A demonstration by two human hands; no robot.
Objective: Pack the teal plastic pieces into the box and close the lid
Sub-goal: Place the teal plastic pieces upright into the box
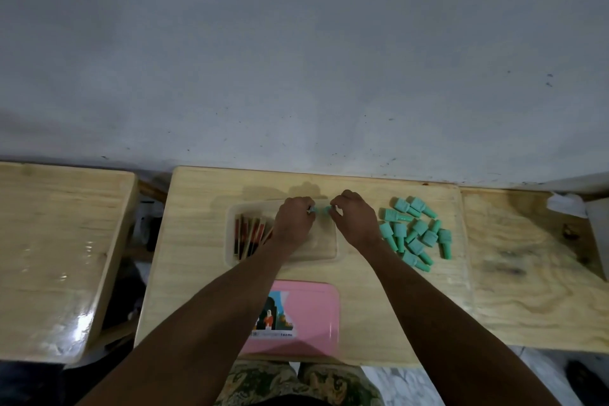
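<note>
The pink lid [306,316] lies off, nearest the person on the worktop [194,250]. Beyond it, the left hand [293,224] and right hand [355,221] pinch one teal piece [321,210] between them over the clear box [318,249], which shows only cards [249,236] at its left. Packing seems barely begun: the teal pile [416,231] waits just right of the box.

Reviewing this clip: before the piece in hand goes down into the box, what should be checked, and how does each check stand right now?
1. Piece held: ok. The left hand and right hand pinch one teal piece between them above the box.
2. Box open: ok. The pink lid lies apart on the table, nearer the person.
3. Room inside: ok. The packets fill only the left end.
4. Remaining pieces reachable: ok. The pile lies right of the box.
5. Pieces already inside: cannot tell; the hands cover part of the box.
</note>
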